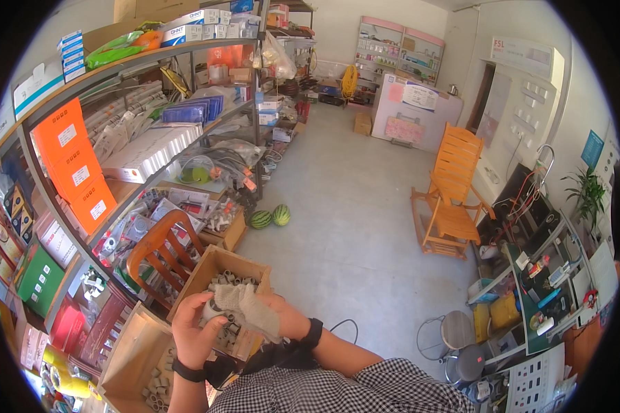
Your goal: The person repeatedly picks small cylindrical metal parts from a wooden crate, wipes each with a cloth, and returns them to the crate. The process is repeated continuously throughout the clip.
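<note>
My left hand (194, 329) grips a small grey fitting (211, 310) between thumb and fingers, partly covered by a beige cloth (253, 307). My right hand (289, 318) holds that cloth against the fitting, its fingers mostly hidden beneath. Just beyond both hands is a wooden crate (215, 258) holding several grey pipe fittings (229, 279). A second wooden box (124, 347) at the lower left also holds fittings.
Loaded shelving (138, 180) and a wooden chair (145, 251) stand left. Two watermelons (280, 215) lie on the grey floor (337, 227). A rocking chair (455, 206), a cluttered workbench (523, 303) and stools (456, 332) are on the right.
</note>
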